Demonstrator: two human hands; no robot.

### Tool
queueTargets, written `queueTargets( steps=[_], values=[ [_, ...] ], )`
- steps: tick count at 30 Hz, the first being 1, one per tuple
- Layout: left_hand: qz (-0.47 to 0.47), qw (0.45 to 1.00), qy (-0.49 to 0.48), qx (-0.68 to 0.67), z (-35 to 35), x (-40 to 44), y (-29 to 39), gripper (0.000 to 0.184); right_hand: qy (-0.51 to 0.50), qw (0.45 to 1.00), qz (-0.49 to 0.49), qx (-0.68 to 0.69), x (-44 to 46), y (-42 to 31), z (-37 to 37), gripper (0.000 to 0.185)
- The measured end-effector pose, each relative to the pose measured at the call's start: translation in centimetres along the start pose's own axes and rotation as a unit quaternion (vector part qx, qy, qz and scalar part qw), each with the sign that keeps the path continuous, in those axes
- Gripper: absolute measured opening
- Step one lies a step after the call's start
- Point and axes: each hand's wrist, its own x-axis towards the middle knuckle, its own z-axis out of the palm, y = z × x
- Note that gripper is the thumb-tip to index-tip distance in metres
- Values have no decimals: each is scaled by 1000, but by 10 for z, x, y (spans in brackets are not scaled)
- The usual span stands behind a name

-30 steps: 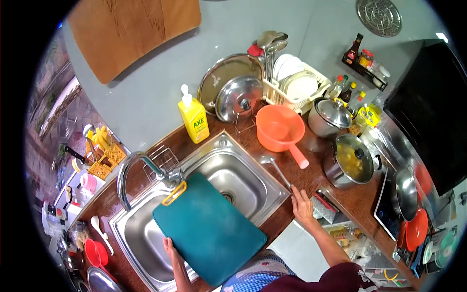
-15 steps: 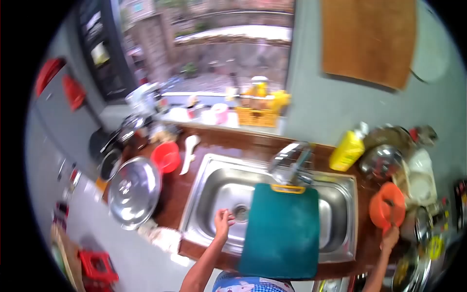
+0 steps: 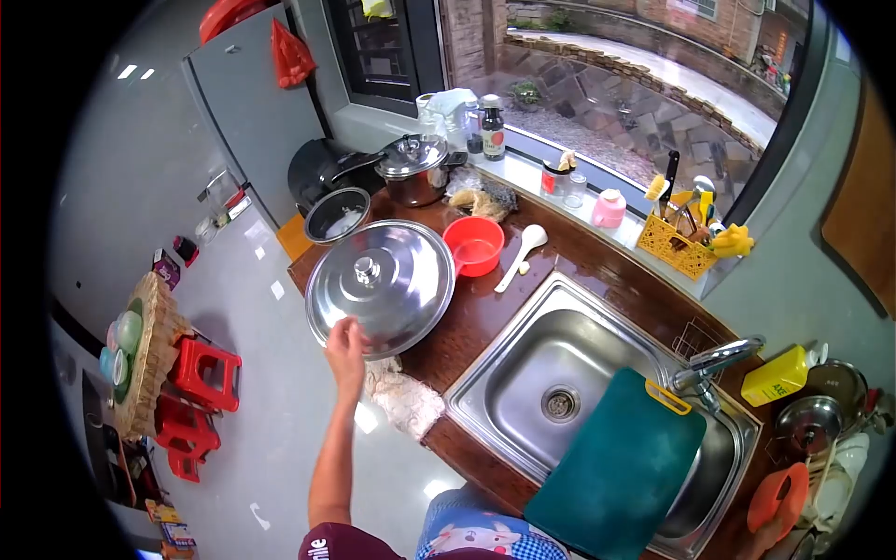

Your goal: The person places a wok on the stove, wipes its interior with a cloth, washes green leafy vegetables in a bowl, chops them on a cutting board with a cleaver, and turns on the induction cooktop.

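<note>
My left hand (image 3: 346,347) reaches over the near rim of a large steel lid (image 3: 397,266). Its fingers are loosely bent and hold nothing that I can see; whether they touch the rim is unclear. At the lower right edge, my right hand (image 3: 767,537) closes on the handle of an orange-red plastic dipper (image 3: 777,497), partly cut off by the view's edge. Beside the lid are a red plastic dipper (image 3: 474,247) and a white spoon (image 3: 523,254). A green cutting board (image 3: 621,467) with a yellow handle lies across the steel sink (image 3: 509,373).
Behind the lid stand a lidded pot (image 3: 415,177) and a dark bowl (image 3: 338,217). A cloth (image 3: 403,401) hangs over the counter edge. Right of the faucet (image 3: 719,359) are a yellow bottle (image 3: 777,375) and steel lids. Red stools (image 3: 207,373) stand on the floor at left.
The view has turned left. My left hand has moved from over the sink to the lid's near rim. My right hand stays at the orange-red dipper's handle.
</note>
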Motion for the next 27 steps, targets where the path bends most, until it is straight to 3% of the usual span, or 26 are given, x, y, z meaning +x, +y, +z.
queueTargets(
  steps=[2,5,7,10,14,18,21,24,27],
  values=[
    [121,983,11,138,-3,46,-10,27,26,999,12,46,-2,-18,-13,43],
    [164,950,-36,262,10,97,-16,36,67,991,33,113,-10,-43,-27,47],
    [236,912,-53,330,19,120,-26,40,59,997,8,45,-10,-49,-25,42],
    [127,929,-136,320,32,133,-26,43,34,993,-55,-98,-12,-54,-14,35],
    [139,925,-129,330,39,138,-26,41,11,966,-103,-238,-39,-61,-10,26],
    [144,913,-140,356,44,141,-18,35,-7,985,3,-175,-77,-100,-22,25],
    [176,913,-149,337,42,149,-24,31,-79,980,33,-180,-88,-128,-40,26],
    [203,920,-130,309,43,165,-31,29,-79,983,48,-156,-96,-152,-56,37],
    [179,945,-140,236,41,173,1,28,-65,986,47,-149,-103,-161,-71,32]
  ],
)
